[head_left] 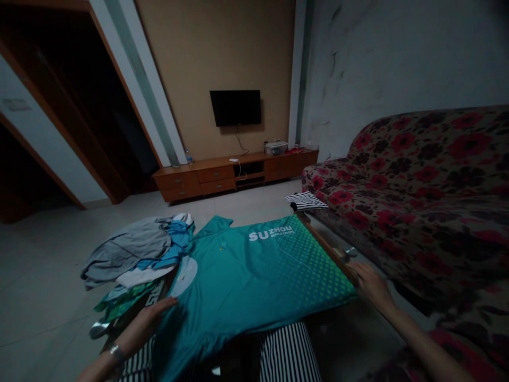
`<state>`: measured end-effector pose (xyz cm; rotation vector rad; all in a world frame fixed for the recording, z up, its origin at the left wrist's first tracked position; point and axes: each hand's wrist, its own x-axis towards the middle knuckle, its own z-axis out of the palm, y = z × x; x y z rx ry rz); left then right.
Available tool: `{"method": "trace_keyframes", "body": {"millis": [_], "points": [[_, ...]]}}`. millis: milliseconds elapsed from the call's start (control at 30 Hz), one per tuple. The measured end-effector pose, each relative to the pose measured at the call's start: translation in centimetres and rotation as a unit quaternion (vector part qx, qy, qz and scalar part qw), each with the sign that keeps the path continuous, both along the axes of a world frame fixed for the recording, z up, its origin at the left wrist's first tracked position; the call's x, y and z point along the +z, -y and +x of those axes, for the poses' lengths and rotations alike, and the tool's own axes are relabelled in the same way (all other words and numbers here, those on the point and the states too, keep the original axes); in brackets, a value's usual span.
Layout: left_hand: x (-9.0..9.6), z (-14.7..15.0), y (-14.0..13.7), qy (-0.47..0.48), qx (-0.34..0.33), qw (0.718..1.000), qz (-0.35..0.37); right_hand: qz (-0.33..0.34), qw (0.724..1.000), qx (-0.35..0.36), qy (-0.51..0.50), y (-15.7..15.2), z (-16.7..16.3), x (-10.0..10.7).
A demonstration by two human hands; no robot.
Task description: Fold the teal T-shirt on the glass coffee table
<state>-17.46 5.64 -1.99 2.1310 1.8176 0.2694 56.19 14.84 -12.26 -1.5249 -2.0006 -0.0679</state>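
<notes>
A teal T-shirt [234, 276] with white "SU ZHOU MARATHON" lettering and a green dotted pattern lies spread sideways on a low table, its collar to the left. My left hand [153, 313], with a metal band at the wrist, is closed on the shirt's shoulder edge near the collar. At the right, my right hand [369, 284] has its fingers bent at the hem by the table's edge, closed on the cloth; its fingertips are partly hidden. The near sleeve hangs down toward my striped trousers [290, 353].
Left of the shirt is a pile of grey, blue and white clothes [131, 246], with green cloth [127, 300] beneath. A striped cloth [306, 200] lies beyond the table's far right corner. A flowered sofa [417, 175] lines the right; a wooden TV cabinet [218, 180] stands at the back.
</notes>
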Motion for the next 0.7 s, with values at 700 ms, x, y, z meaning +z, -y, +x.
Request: {"method": "trace_keyframes", "body": {"millis": [700], "points": [[-9.6,6.8,-35.0,-0.207,0.044,0.976,0.057,-0.127,0.986,-0.020,0.102,-36.0,-12.2,-4.6]]}}
